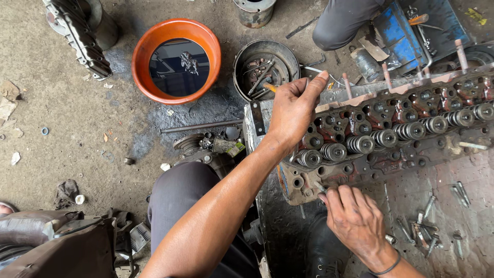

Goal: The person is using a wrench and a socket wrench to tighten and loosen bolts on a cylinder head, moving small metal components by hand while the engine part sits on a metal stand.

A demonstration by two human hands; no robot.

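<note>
A rusty, oily cylinder head (391,154) with a row of valve springs (383,138) lies across a metal bench. My left hand (294,109) rests on the head's left end, closed round a tool whose orange end (270,88) sticks out; the thumb points up. My right hand (355,216), a black band on its wrist, has its fingertips curled against the head's near edge, below the leftmost springs. A small sliver of metal (320,188) shows at those fingertips; whether it is gripped is unclear.
An orange basin (144,56) of dark liquid and a round metal pan (242,62) of tools stand on the dirty floor. Another person's knee (339,23) and a blue toolbox (396,31) are behind the head. Loose bolts (424,231) lie on the bench.
</note>
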